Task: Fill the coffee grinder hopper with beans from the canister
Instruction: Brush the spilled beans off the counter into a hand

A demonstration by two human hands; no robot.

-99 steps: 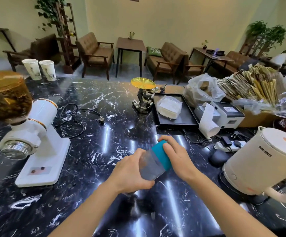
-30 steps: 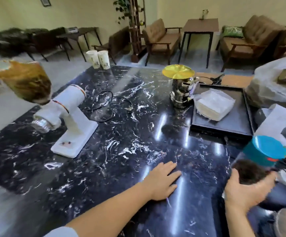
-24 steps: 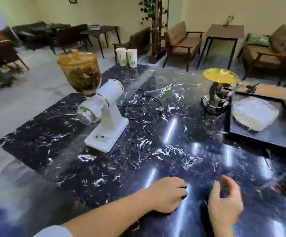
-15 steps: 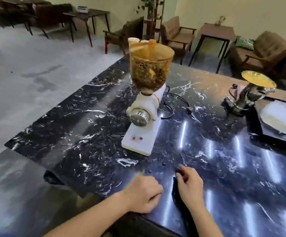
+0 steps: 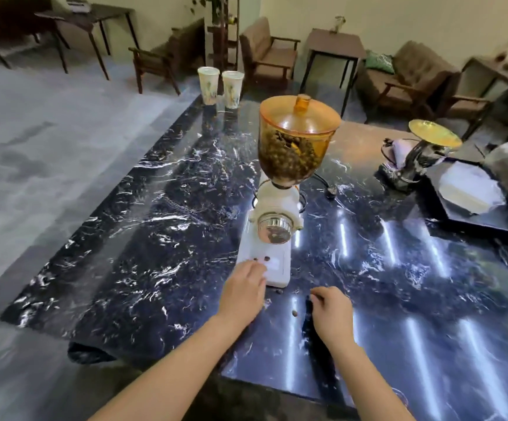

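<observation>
On the black marble counter (image 5: 161, 238), the lidded orange hopper (image 5: 297, 141) looks full of beans, the canister is not seen, both the left hand (image 5: 243, 288) and right hand (image 5: 331, 311) are empty with loose fingers, so grinding probably comes next.

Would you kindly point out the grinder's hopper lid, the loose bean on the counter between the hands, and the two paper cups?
hopper lid (image 5: 300, 118): head view, on the amber dome.
loose bean (image 5: 294, 313): head view, on the bean itself.
paper cups (image 5: 208, 85): head view, on the left cup's wall.
</observation>
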